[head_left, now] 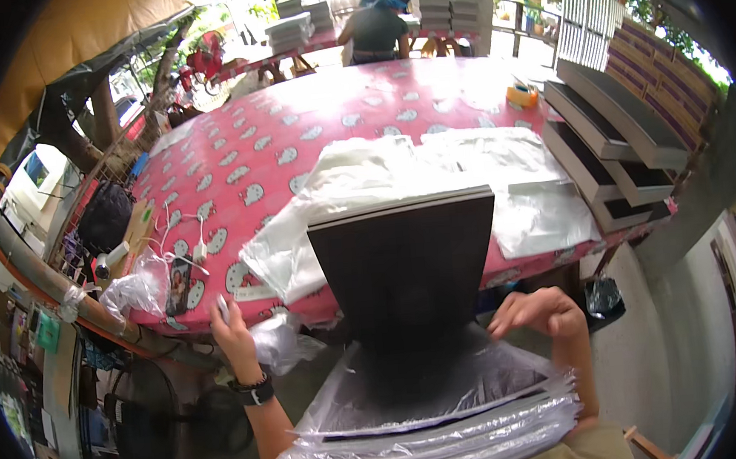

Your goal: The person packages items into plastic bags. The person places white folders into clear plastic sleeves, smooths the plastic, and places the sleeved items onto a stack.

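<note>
A dark brown flat board [405, 269] stands upright in front of me, its lower end inside a clear plastic bag [489, 374]. It rests on a stack of bagged boards [434, 446] on my lap. My right hand [540, 313] is at the bag's upper right edge with its fingers curled on the plastic. My left hand [231, 326], with a black wristband, is raised at the table's near edge beside a crumpled piece of clear plastic [280, 340]. Something small and pale shows at its fingertips, but the grip is unclear.
A table with a red patterned cloth [293, 141] carries loose clear bags [364, 178], a phone with white cables [177, 285] and a tape roll [522, 95]. Dark boards [609, 144] are stacked at right. Other people [375, 28] work at a far table. A fan [155, 415] stands at lower left.
</note>
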### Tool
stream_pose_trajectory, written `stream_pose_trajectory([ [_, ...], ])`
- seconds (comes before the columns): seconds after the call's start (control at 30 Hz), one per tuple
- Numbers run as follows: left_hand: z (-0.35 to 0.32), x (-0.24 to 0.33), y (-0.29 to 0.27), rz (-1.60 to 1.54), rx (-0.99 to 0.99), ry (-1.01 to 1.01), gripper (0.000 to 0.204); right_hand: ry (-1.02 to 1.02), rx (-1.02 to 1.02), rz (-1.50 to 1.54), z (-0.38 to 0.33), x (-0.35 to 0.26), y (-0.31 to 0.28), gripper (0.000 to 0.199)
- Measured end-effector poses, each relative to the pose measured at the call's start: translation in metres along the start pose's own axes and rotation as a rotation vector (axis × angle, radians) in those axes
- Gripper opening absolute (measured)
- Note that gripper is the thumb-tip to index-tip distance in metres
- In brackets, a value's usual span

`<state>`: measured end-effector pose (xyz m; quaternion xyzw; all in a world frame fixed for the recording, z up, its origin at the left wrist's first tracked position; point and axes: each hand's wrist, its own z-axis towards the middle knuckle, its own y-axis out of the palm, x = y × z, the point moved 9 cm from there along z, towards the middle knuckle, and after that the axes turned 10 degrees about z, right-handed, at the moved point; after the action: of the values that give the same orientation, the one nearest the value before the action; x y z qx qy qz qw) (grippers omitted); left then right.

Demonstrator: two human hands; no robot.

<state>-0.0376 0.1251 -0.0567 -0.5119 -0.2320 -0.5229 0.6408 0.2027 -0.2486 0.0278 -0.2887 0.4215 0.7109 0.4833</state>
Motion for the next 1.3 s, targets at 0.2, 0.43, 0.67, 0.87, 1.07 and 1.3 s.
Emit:
stream_pose_trajectory([
  [0.2,-0.023,0.189,0.038,-0.803,-0.397,0.056,0.023,0.837,-0.261,-0.402,-0.055,0.209,-0.031,0.053],
  [0.43,-0.078,0.240,0.124,-1.350,-1.100,-0.081,0.047,0.722,0.087,-0.876,0.003,0.151,-0.081,0.034],
  [0.67,-0.107,0.216,0.173,-0.917,-1.000,-0.025,0.055,0.017,0.525,-0.495,0.077,0.037,-0.027,0.014],
  [0.87,-0.107,0.187,0.172,-0.766,-0.870,-0.195,0.017,0.018,0.790,-0.401,0.049,0.050,-0.061,0.011],
  [1.07,-0.106,0.179,0.174,-0.705,-0.834,-0.125,0.017,-0.024,0.802,-0.384,0.055,0.053,-0.050,0.011],
  [1.3,-0.111,0.189,0.173,-0.720,-0.822,-0.075,0.017,0.066,0.806,-0.504,0.051,0.053,-0.051,0.016],
])
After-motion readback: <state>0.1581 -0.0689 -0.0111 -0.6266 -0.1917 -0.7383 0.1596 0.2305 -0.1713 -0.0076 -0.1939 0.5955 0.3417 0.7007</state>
